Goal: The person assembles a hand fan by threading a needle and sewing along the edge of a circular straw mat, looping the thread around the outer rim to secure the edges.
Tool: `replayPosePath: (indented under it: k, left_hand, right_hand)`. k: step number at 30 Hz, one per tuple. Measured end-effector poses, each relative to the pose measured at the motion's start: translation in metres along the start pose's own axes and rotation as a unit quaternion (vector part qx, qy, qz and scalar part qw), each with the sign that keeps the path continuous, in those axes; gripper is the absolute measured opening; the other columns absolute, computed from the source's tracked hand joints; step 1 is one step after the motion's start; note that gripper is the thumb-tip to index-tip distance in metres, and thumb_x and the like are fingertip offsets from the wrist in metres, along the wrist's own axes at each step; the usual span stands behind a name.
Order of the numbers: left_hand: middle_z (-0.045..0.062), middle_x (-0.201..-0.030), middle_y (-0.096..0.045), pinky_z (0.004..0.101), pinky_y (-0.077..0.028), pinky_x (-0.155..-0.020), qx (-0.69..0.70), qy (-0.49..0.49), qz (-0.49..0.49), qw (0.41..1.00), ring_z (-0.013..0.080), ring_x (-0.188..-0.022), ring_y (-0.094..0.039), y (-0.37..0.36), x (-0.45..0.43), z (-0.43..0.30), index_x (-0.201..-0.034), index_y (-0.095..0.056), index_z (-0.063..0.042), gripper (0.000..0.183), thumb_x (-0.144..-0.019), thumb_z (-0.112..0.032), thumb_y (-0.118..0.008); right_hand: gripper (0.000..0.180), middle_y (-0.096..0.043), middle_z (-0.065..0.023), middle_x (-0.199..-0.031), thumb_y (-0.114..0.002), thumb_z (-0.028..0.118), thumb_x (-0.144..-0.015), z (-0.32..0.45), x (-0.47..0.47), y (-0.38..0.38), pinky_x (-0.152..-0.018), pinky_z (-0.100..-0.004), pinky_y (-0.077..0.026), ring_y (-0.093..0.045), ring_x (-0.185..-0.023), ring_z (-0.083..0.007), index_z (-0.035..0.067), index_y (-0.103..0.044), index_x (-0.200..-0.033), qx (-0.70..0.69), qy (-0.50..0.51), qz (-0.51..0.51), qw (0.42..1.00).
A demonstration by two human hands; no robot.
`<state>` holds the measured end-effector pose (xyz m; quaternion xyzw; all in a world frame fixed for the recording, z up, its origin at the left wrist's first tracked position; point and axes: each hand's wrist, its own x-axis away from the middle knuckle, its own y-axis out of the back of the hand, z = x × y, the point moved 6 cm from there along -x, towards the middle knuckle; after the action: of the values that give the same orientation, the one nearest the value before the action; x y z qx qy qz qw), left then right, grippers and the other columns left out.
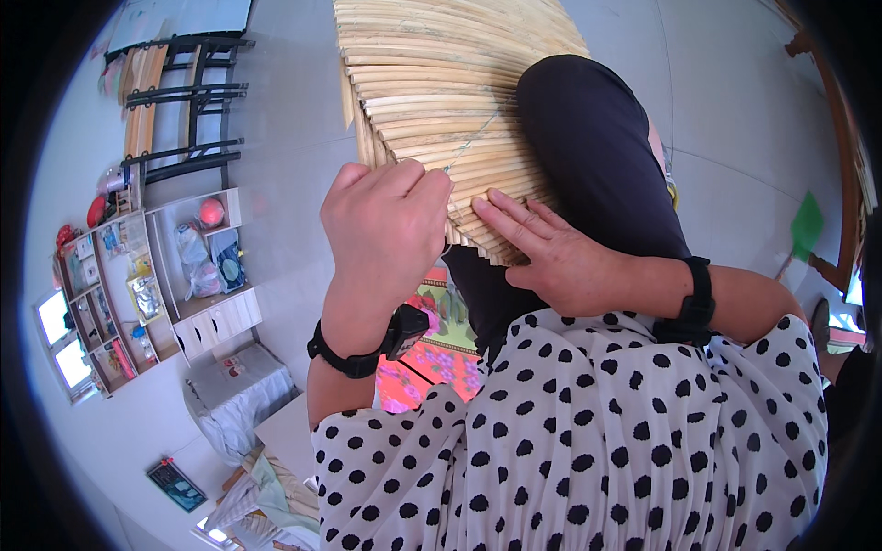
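A mat of reed stalks [441, 89], laid side by side and bound with thin cord [475, 138], lies over my lap and runs away from me. At the mat's near left corner, my left hand [389, 213] is closed in a fist. The cord runs up to its knuckles, and a short end shows below its thumb side; the grip itself is hidden by the fingers. My right hand [551, 251] rests on the near end of the reeds, fingers extended and slightly apart. Beneath my right knee [586, 138], part of the mat is covered.
On the left stand a shelf unit [165, 351] with household goods, a folded black metal frame [186, 103] and a covered box [238, 386]. Floral fabric [441, 372] shows below the mat. A green fly swatter [805, 227] and a wooden furniture frame [837, 172] are at right.
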<state>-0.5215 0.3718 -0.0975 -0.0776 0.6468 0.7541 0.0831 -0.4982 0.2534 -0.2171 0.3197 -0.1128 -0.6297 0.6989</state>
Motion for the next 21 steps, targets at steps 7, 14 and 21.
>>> replayPosePath:
  k: [7, 14, 21]
  left_hand:
    - [0.001, -0.058, -0.046, 0.0319, -0.036, -0.056, -0.009, 0.034, 0.026, 0.999, 0.0185, -0.054, -0.052, -0.008, -0.002, 0.003, -0.063, -0.053, -0.012, 0.016, -0.067, -0.008, -0.067]
    - [0.004, -0.060, -0.051, 0.0350, -0.038, -0.057, 0.004, 0.062, 0.048, 0.997, 0.0248, -0.056, -0.052, -0.019, -0.002, 0.006, -0.066, -0.055, -0.009, 0.017, -0.075, -0.010, -0.070]
    - [0.002, -0.058, -0.050, 0.0344, -0.036, -0.056, -0.003, 0.049, 0.053, 0.997, 0.0225, -0.056, -0.053, -0.021, -0.004, 0.008, -0.067, -0.055, -0.010, 0.016, -0.075, -0.012, -0.069]
  right_hand:
    - [0.008, -0.009, -0.0185, -0.159, -0.061, 0.005, -0.076, -0.006, 0.002, 0.005, -0.110, -0.0613, -0.026, -0.008, -0.147, -0.0376, -0.002, -0.065, -0.074, -0.013, 0.000, 0.002, 1.000]
    - [0.007, -0.017, -0.0174, -0.157, -0.062, 0.005, -0.075, -0.013, 0.017, 0.003, -0.109, -0.0584, -0.029, -0.018, -0.145, -0.0362, -0.001, -0.065, -0.075, -0.005, 0.024, 0.056, 0.998]
    - [0.010, -0.046, -0.0226, -0.139, -0.062, 0.003, -0.076, -0.031, 0.014, 0.031, -0.094, -0.0434, -0.044, -0.046, -0.127, -0.0366, -0.001, -0.054, -0.075, 0.006, 0.060, -0.093, 0.994]
